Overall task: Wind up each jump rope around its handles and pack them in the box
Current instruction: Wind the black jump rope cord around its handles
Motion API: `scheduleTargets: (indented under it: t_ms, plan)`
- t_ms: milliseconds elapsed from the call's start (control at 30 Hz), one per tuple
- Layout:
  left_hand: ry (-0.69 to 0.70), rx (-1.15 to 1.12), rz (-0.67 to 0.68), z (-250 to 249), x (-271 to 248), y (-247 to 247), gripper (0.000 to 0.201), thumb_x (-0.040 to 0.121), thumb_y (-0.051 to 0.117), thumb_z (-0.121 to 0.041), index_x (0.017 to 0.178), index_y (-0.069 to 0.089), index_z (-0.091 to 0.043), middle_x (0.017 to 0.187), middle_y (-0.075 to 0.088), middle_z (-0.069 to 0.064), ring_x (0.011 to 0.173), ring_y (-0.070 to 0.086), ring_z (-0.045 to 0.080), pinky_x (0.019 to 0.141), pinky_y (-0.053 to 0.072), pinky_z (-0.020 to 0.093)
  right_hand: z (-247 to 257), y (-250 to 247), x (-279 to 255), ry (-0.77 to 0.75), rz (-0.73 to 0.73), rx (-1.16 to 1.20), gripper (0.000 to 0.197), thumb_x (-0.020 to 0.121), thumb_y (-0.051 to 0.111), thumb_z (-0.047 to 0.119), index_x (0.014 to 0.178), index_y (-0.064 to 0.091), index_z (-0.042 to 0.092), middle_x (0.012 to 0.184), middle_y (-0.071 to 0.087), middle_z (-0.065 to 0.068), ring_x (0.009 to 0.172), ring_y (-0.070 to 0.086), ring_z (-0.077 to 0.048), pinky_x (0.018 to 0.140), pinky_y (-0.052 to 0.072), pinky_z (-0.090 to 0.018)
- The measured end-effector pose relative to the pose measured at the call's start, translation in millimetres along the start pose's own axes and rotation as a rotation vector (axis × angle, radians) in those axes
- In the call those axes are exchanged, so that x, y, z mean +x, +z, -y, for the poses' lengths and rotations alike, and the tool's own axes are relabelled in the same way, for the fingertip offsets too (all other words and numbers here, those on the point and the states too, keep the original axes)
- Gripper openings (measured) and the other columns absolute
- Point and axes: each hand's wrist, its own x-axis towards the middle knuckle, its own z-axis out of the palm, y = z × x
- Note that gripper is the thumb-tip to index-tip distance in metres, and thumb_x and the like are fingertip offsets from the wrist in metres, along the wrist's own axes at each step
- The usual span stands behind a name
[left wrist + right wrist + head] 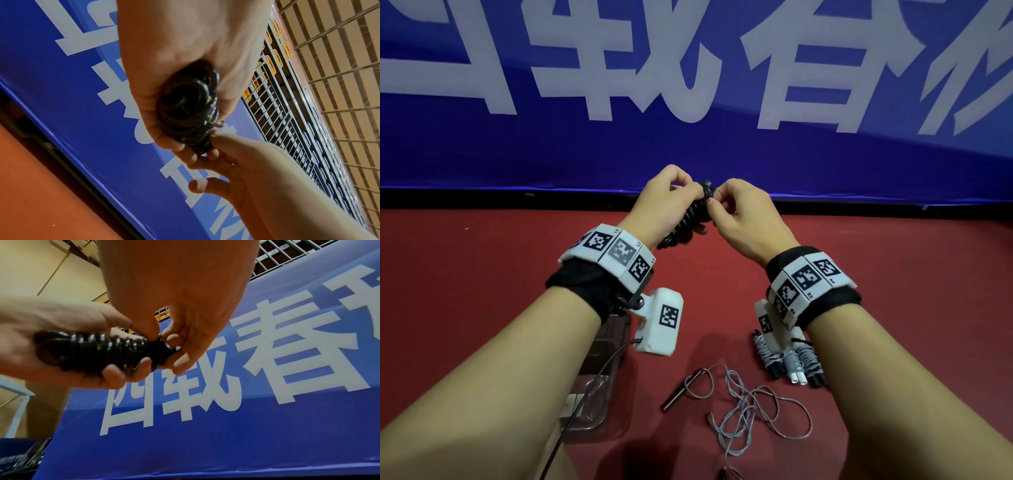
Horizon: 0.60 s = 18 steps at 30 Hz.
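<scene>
Fingers (174, 339) pinch black jump rope (98, 350), tightly coiled around handles.

Bare forearms wear black wristbands (571, 284) carrying white marker-printed blocks (616, 255) and white camera housings (659, 320).

The room light is even and fairly bright from overhead, throwing soft shadows of the arms onto the red floor (893, 274). The head view bows the banner (722, 144) at its edges. Both wrist views are warm-tinted and soft; the near palms blur, and the black rope (107, 350) shows small glossy highlights.
</scene>
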Motion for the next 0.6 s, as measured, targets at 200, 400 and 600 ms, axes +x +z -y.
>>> scheduleTargets:
  t_ms: [200, 400, 600]
  plan:
    - [0.021, -0.077, 0.044, -5, -2, -6, 0.010, 0.096, 0.061, -0.014, 0.097, 0.052, -0.014, 0.095, 0.073, 0.021, 0.076, 0.077, 0.038, 0.053, 0.046, 0.033, 6, -1, -2, 0.025, -0.088, 0.222, 0.018, 0.090, 0.062, 0.036, 0.082, 0.064, 0.020, 0.072, 0.062, 0.001, 0.065, 0.061, -0.023, 0.066, 0.058, -0.048]
    - [0.075, 0.012, 0.022, -5, 0, -17, 0.013, 0.094, 0.064, -0.010, 0.096, 0.052, -0.006, 0.088, 0.065, 0.022, 0.073, 0.075, 0.042, 0.049, 0.046, 0.033, 14, 7, -2, 0.118, -0.031, 0.524, 0.015, 0.099, 0.060, 0.013, 0.087, 0.068, 0.007, 0.074, 0.064, -0.004, 0.057, 0.054, -0.001, 0.049, 0.051, -0.029]
    - [0.123, 0.108, 0.011, 0, -4, -18, 0.010, 0.091, 0.061, -0.002, 0.098, 0.054, 0.000, 0.099, 0.069, 0.026, 0.068, 0.075, 0.038, 0.052, 0.047, 0.038, 13, 13, -2, 0.187, 0.101, 0.589, 0.019, 0.100, 0.057, 0.012, 0.082, 0.061, 0.017, 0.074, 0.059, 0.004, 0.060, 0.046, -0.010, 0.050, 0.049, -0.030]
